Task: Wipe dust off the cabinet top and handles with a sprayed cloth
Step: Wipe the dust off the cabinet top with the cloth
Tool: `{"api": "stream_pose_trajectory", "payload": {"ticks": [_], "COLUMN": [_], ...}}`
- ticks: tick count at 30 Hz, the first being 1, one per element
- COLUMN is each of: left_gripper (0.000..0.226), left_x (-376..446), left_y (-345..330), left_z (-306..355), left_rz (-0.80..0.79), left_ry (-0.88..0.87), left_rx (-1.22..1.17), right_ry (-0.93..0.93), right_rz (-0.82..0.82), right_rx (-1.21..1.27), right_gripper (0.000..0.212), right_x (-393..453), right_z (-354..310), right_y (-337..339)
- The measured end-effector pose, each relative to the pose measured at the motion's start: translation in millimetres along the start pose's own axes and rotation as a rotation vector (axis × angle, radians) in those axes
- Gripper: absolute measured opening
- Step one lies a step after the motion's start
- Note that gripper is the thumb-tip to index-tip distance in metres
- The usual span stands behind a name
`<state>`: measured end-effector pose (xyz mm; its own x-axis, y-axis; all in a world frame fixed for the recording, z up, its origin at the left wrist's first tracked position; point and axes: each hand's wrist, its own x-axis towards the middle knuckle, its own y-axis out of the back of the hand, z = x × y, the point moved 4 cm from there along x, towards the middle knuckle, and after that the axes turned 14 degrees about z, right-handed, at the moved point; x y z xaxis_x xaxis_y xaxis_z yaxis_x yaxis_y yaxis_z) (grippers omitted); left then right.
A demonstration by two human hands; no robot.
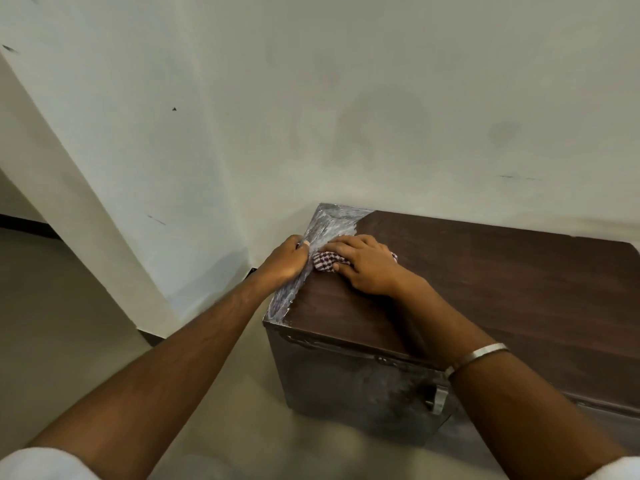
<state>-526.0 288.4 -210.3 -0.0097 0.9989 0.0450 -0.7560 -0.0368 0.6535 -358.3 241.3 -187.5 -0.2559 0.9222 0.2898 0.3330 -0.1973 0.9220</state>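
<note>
The fingers [341,244] of the right hand [363,265] are lying nearly straight and close together, pressing a bunched red-and-white checked cloth [323,262] flat against the dark brown wooden cabinet top [485,271] near its left edge, most likely so that the palm's weight is rubbing the cloth across the surface. The left hand [285,258] is curling over that left edge just beside the cloth, its fingers hidden on the far side, apparently steadying the person; whether it is gripping the edge or only resting there, I cannot tell. A whitish grey dusty band [332,220] is running along the left edge into the back left corner, so that part is seemingly unfinished. Most of the cloth is hidden under the palm. On the front, a pale metal handle [439,398] is partly covered by the right forearm with its silver bangle [474,358].
</note>
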Motion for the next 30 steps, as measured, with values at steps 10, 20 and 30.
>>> {"api": "stream_pose_trajectory", "payload": {"ticks": [10,20,30], "left_gripper": [0.047,0.047,0.048], "left_x": [6.0,12.8,15.0], "left_y": [-4.3,-7.8,-9.0], "left_z": [0.9,-1.3,1.8], "left_rz": [0.006,0.018,0.010], "left_ry": [0.001,-0.004,-0.004], "left_rx": [-0.019,-0.028,-0.023], "right_ry": [-0.002,-0.062,-0.088], "right_rz": [0.021,0.005,-0.028], "right_rx": [-0.003,-0.028,-0.056], "right_gripper": [0.045,0.046,0.047], "right_x": [13.3,33.1,44.9], "right_z": [-2.4,5.7,23.1], "right_y": [-5.3,-7.9,-4.0]}}
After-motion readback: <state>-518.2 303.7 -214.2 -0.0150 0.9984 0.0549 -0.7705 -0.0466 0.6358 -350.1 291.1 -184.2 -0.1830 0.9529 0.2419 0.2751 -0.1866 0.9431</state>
